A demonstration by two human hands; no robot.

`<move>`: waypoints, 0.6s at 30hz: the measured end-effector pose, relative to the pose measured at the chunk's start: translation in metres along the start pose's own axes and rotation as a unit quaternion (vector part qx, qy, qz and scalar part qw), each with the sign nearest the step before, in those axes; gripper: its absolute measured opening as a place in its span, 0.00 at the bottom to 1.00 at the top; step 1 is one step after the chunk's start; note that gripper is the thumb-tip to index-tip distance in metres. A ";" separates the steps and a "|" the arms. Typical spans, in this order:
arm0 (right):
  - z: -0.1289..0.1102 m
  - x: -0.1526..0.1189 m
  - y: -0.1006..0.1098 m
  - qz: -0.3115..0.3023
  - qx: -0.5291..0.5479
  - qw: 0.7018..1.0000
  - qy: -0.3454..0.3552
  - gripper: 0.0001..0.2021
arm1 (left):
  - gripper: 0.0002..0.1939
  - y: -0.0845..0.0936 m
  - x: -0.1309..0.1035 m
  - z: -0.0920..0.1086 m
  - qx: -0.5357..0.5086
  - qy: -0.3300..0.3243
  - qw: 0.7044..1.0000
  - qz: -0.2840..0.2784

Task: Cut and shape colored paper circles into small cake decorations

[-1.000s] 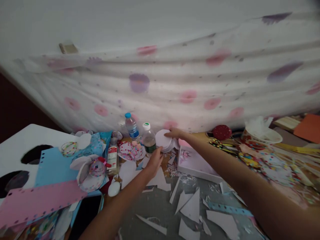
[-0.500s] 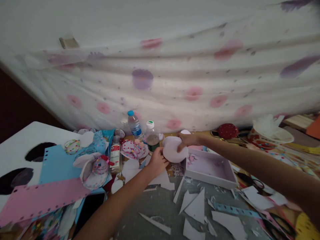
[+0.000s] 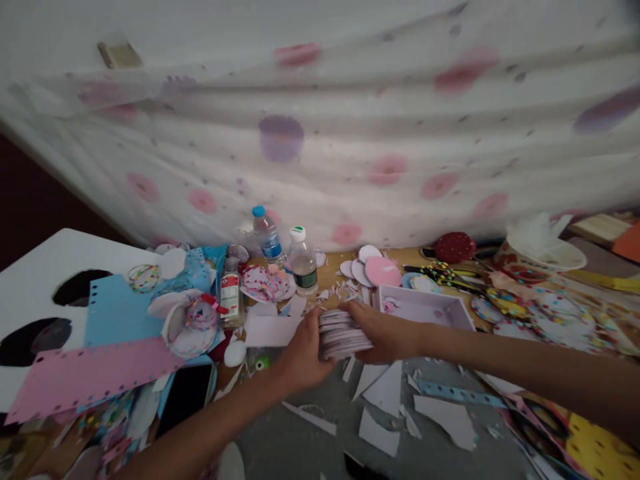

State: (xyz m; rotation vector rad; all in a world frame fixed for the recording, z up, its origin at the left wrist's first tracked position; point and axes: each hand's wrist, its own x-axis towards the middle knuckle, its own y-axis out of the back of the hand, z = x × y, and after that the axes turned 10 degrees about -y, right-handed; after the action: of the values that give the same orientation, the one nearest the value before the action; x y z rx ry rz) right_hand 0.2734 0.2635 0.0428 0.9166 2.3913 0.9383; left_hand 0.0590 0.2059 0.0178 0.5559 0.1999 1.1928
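Holding disc stack (image 3: 343, 335) b/w fingers (image 3: 313, 325)

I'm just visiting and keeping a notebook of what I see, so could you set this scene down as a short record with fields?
Left hand: grips the left side of a stack of white discs
Right hand: grips the stack's right side
Stack resting on anything: cannot tell
Beyond the hands: blue-capped bottle and white-capped bottle, both upright
Beyond the right forearm: shallow pale box
On the gray mat: cut white paper scraps
Far left: blue sheet and pink sheet
Backdrop: flowered cloth
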 end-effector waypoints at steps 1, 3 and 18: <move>-0.001 0.000 -0.005 -0.001 -0.007 1.000 0.001 0.40 | 0.50 -0.005 -0.001 -0.003 -0.005 -0.003 1.000 0.001; -0.004 -0.001 -0.012 0.000 -0.025 1.000 -0.008 0.45 | 0.52 -0.014 0.002 -0.006 -0.008 -0.016 1.000 0.004; 0.037 0.070 0.081 0.028 -0.137 0.986 -0.095 0.19 | 0.37 0.011 -0.002 0.028 0.097 -0.045 0.994 0.001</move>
State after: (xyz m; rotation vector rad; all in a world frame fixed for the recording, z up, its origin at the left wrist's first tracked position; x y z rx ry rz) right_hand 0.2804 0.3743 0.0659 0.9254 2.0266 1.1131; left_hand 0.0616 0.1984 0.0469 0.7781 0.2395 1.1538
